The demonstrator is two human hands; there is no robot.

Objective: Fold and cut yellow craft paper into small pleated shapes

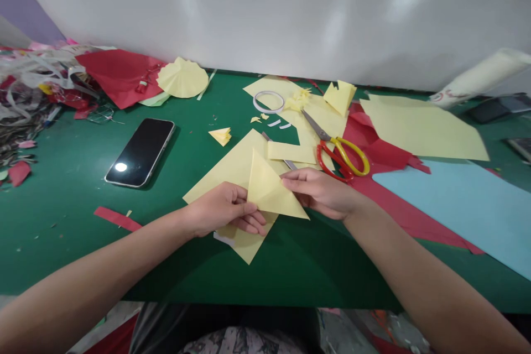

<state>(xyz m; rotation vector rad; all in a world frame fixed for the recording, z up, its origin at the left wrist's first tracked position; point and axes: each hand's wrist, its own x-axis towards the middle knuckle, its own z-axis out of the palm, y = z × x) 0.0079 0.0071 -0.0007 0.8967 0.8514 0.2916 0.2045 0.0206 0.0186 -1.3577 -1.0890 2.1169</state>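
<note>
A pale yellow paper triangle (269, 187) is held between my hands, above a larger yellow sheet (226, 170) lying on the green table. My left hand (232, 209) pinches its lower left edge between thumb and fingers. On the right edge, my right hand (317, 191) grips the paper with thumb and forefinger. Just beyond, a folded yellow strip (291, 152) lies across a grey metal blade, mostly hidden. Scissors with red and yellow handles (335, 149) rest open to the right of the strip.
A phone (141, 152) lies on the left of the green table (174, 282). Further back are a tape roll (269, 102), a small folded yellow piece (221, 136) and a pleated yellow disc (182, 78). Red paper (385, 149) and blue sheets (460, 193) cover the right.
</note>
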